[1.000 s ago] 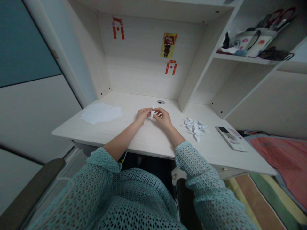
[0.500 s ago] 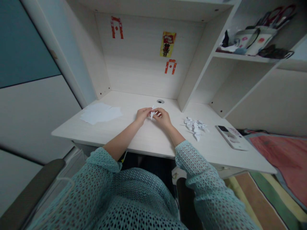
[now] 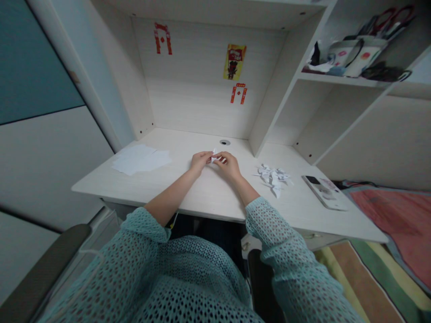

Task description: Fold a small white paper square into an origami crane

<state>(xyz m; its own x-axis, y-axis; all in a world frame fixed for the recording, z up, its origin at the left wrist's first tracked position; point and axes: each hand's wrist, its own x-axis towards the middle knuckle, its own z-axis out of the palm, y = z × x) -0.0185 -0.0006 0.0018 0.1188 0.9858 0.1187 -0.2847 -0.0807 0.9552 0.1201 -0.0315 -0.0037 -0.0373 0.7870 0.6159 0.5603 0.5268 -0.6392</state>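
Observation:
Over the middle of the white desk (image 3: 208, 197), my left hand (image 3: 201, 161) and my right hand (image 3: 228, 164) meet around a small piece of folded white paper (image 3: 213, 157). Both hands pinch it between thumb and fingers, and its narrow tip points up past the fingertips. The fingers cover much of the paper, so its full shape is hidden. A heap of small folded paper pieces (image 3: 274, 177) lies to the right of my right hand. Flat white paper sheets (image 3: 141, 159) are spread at the left, beyond my left forearm.
A phone (image 3: 325, 193) lies near the desk's right end. The desk has a round cable hole (image 3: 225, 142) behind my hands. On the upper right shelf stand cups (image 3: 365, 54) with scissors and pens. A chair armrest (image 3: 47, 269) is at lower left.
The lower point of the folded paper, which hung below my fingers before, is now mostly tucked behind the right fingers. Both hands stay in nearly the same place.

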